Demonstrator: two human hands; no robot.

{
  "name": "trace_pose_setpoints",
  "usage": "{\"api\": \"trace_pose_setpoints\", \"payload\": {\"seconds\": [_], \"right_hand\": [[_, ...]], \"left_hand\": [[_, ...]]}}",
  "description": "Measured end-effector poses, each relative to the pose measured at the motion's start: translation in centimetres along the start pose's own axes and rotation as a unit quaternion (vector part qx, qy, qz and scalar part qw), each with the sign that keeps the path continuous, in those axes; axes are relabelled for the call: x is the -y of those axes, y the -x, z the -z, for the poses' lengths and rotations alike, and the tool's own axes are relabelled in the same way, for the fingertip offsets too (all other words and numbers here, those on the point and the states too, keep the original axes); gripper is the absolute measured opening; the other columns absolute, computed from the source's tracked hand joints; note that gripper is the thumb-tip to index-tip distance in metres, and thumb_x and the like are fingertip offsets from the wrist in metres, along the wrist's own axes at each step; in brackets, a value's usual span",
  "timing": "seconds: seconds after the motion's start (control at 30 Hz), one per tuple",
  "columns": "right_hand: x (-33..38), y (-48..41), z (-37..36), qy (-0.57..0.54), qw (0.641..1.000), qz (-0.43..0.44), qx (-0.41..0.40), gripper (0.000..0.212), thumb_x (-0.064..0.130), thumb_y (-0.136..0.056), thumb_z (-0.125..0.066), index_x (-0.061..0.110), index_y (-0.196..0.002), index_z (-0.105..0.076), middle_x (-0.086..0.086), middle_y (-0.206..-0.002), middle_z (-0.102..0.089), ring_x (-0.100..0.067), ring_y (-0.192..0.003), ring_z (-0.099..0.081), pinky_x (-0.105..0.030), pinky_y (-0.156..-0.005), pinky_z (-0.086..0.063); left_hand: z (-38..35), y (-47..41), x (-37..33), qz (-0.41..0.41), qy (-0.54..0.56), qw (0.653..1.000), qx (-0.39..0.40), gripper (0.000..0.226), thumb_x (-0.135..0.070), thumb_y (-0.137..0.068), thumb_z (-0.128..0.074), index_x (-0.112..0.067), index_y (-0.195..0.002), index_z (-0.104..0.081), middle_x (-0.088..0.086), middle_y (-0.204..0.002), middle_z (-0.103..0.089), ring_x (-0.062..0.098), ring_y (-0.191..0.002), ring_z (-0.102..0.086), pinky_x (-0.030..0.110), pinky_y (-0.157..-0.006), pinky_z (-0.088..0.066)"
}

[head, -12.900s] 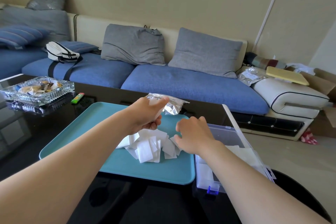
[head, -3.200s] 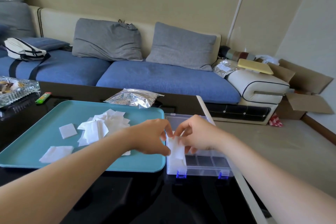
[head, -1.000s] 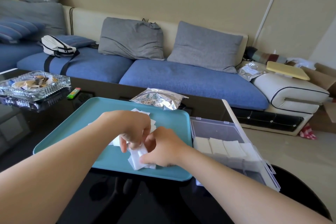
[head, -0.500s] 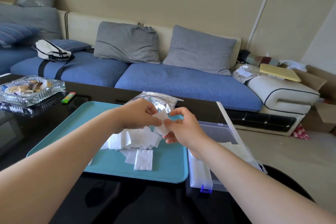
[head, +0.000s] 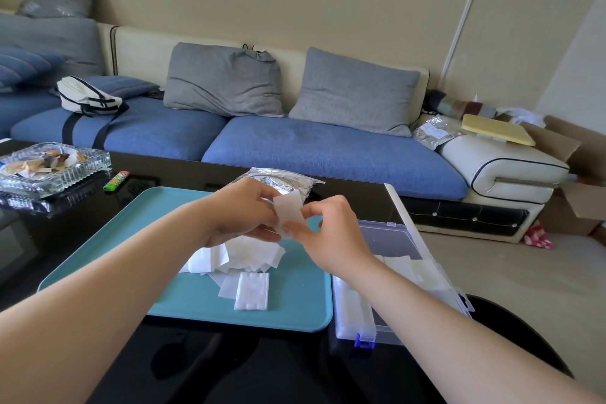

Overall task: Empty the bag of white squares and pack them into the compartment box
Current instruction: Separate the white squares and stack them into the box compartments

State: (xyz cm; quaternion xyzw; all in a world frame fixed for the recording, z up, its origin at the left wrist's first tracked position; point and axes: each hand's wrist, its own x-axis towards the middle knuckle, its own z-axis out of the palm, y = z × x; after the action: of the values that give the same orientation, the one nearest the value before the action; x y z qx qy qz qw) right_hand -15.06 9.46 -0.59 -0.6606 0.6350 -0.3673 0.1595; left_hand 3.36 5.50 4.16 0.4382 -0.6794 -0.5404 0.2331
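Note:
My left hand (head: 242, 213) and my right hand (head: 328, 229) meet above the teal tray (head: 295, 308), and both pinch a small stack of white squares (head: 289, 210) held upright between them. Under the hands a loose pile of white squares (head: 249, 256) lies on the tray, with one square (head: 252, 291) apart at the front. The silver foil bag (head: 278, 181) lies flat behind the tray. To the right stands the clear compartment box (head: 387, 285) with its lid open; white squares fill its visible compartments, partly hidden by my right forearm.
The tray and box sit on a black glossy table (head: 229, 367). A glass ashtray (head: 49, 167) and a green lighter (head: 116, 180) lie at the far left. A blue sofa (head: 295, 147) with grey cushions runs behind the table. Bare floor lies to the right.
Both hands have risen from the pile a second ago and now hold a stack of squares up between them; since half a second ago they have barely moved.

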Motion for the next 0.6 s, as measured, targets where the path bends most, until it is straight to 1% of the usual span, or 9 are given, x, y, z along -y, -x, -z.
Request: {"api": "trace_pose_setpoints", "payload": {"seconds": [0.03, 0.1, 0.17, 0.2, 0.23, 0.3, 0.37, 0.5, 0.6], "right_hand": [[-0.1, -0.2, 0.0, -0.005, 1.0, -0.012, -0.005, 0.027, 0.045, -0.088, -0.082, 0.022, -0.102, -0.08, -0.002, -0.113, -0.062, -0.006, -0.089, -0.052, -0.009, -0.066, -0.034], [-0.1, -0.2, 0.3, -0.042, 0.999, -0.028, 0.006, 0.022, 0.039, -0.092, -0.079, 0.018, -0.096, -0.082, -0.002, -0.093, -0.072, -0.01, -0.075, -0.049, -0.021, -0.063, -0.038], [-0.1, -0.2, 0.6, -0.086, 0.995, -0.049, 0.03, 0.018, 0.033, -0.094, -0.078, 0.018, -0.086, -0.082, 0.003, -0.07, -0.067, -0.012, -0.063, -0.044, -0.029, -0.061, -0.041], [0.0, -0.1, 0.7, -0.11, 0.991, -0.062, 0.035, 0.016, 0.03, -0.094, -0.078, 0.019, -0.083, -0.081, 0.005, -0.066, -0.064, -0.013, -0.061, -0.046, -0.031, -0.06, -0.044], [0.1, -0.1, 0.8, -0.149, 0.985, -0.081, 0.04, 0.014, 0.027, -0.094, -0.079, 0.019, -0.083, -0.08, 0.004, -0.067, -0.067, -0.014, -0.062, -0.05, -0.032, -0.06, -0.048], [0.6, 0.1, 0.9, -0.25, 0.957, -0.136, 0.052, 0.007, 0.021, -0.095, -0.079, 0.015, -0.093, -0.078, -0.001, -0.077, -0.076, -0.015, -0.063, -0.061, -0.028, -0.058, -0.056], [1.1, 0.4, 0.8, -0.303, 0.935, -0.175, 0.059, 0.011, 0.021, -0.098, -0.076, 0.011, -0.1, -0.077, -0.003, -0.084, -0.081, -0.014, -0.062, -0.068, -0.025, -0.057, -0.058], [1.3, 0.5, 0.5, -0.3, 0.933, -0.189, 0.059, 0.018, 0.024, -0.106, -0.063, 0.012, -0.108, -0.075, -0.001, -0.085, -0.081, -0.015, -0.063, -0.071, -0.026, -0.057, -0.059], [1.5, 0.5, 0.6, -0.282, 0.942, -0.171, 0.059, 0.018, 0.024, -0.107, -0.062, 0.012, -0.108, -0.074, -0.002, -0.084, -0.081, -0.016, -0.06, -0.069, -0.026, -0.055, -0.057]], "left_hand": [[-0.1, -0.1, 0.0, -0.001, -0.001, 1.0, -0.007, 0.023, 0.005, -0.093, -0.07, -0.005, -0.113, -0.075, 0.012, -0.106, -0.08, 0.029, -0.106, -0.076, 0.042, -0.096, -0.061], [-0.3, -0.2, 0.2, 0.004, -0.001, 1.0, -0.022, 0.022, 0.005, -0.094, -0.068, -0.006, -0.112, -0.075, 0.013, -0.105, -0.08, 0.031, -0.104, -0.076, 0.042, -0.095, -0.062], [-0.3, -0.4, 0.6, 0.009, 0.0, 0.999, -0.033, 0.022, 0.005, -0.094, -0.067, -0.006, -0.112, -0.074, 0.014, -0.103, -0.08, 0.032, -0.102, -0.076, 0.043, -0.093, -0.062], [-0.4, -0.5, 0.7, 0.008, 0.001, 0.999, -0.04, 0.022, 0.005, -0.094, -0.067, -0.005, -0.112, -0.074, 0.015, -0.103, -0.079, 0.032, -0.101, -0.077, 0.044, -0.092, -0.063], [-0.4, -0.6, 0.9, 0.007, 0.003, 0.999, -0.05, 0.022, 0.005, -0.093, -0.068, -0.004, -0.112, -0.074, 0.016, -0.102, -0.079, 0.033, -0.099, -0.077, 0.045, -0.092, -0.063], [-0.4, -0.9, 1.2, 0.005, 0.009, 0.997, -0.071, 0.022, 0.006, -0.093, -0.068, -0.004, -0.111, -0.074, 0.016, -0.101, -0.079, 0.035, -0.098, -0.077, 0.046, -0.092, -0.063], [-0.5, -1.0, 1.2, 0.004, 0.022, 0.997, -0.081, 0.024, 0.007, -0.092, -0.069, -0.004, -0.113, -0.073, 0.016, -0.101, -0.079, 0.035, -0.099, -0.077, 0.046, -0.093, -0.062], [-0.8, -1.1, 1.0, 0.0, 0.06, 0.995, -0.077, 0.029, 0.012, -0.093, -0.065, -0.001, -0.119, -0.068, 0.018, -0.104, -0.079, 0.033, -0.096, -0.078, 0.043, -0.092, -0.063], [-1.0, -1.1, 0.8, -0.006, 0.078, 0.994, -0.073, 0.032, 0.012, -0.093, -0.066, -0.001, -0.122, -0.066, 0.018, -0.106, -0.078, 0.031, -0.097, -0.078, 0.042, -0.091, -0.063]]}}
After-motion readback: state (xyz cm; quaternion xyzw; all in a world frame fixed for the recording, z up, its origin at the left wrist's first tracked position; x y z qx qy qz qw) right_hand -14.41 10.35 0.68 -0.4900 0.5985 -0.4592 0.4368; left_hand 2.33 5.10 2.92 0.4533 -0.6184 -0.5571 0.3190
